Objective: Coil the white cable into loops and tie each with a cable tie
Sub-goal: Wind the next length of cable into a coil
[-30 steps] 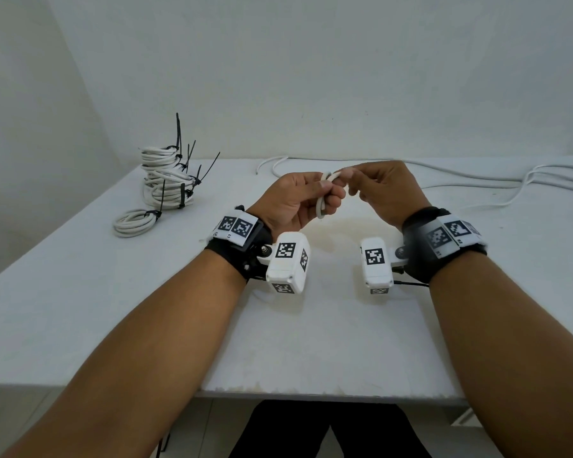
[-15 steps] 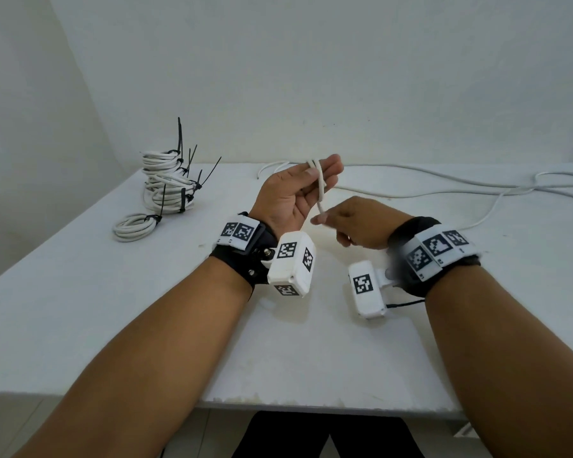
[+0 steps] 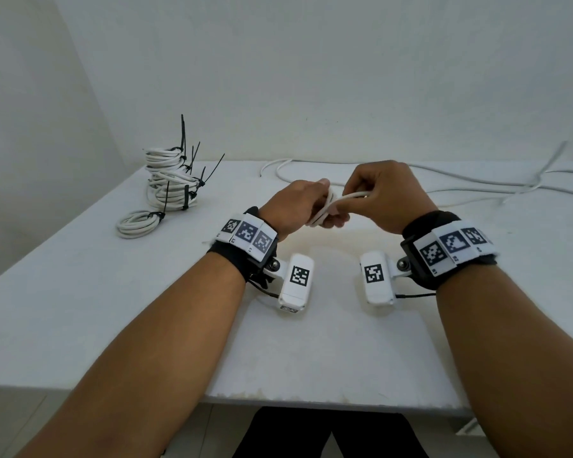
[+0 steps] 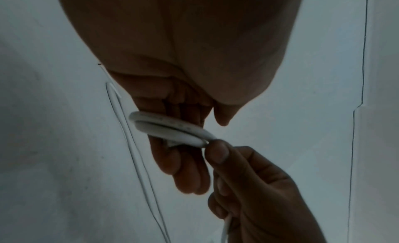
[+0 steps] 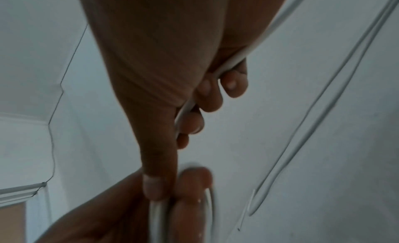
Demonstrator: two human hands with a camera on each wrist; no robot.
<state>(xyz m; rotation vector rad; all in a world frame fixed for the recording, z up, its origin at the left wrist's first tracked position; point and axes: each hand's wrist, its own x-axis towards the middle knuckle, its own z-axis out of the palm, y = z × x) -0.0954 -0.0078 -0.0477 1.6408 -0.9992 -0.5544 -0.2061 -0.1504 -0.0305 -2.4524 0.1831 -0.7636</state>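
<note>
Head view, frame centre: my left hand point(image 3: 298, 206) curls round small loops of cable point(image 3: 328, 211) above the table point(image 3: 80, 292), while my right hand point(image 3: 387, 196) pinches the strand feeding in.

My left hand point(image 3: 295, 206) and right hand point(image 3: 387, 193) meet above the table point(image 3: 311, 352), the cable point(image 3: 331, 206) between them. The stack of tied coils point(image 3: 171, 180) sits at ten o'clock, one tied coil point(image 3: 138, 223) before it. Loose cable point(image 3: 477, 186) trails toward two o'clock.
</note>
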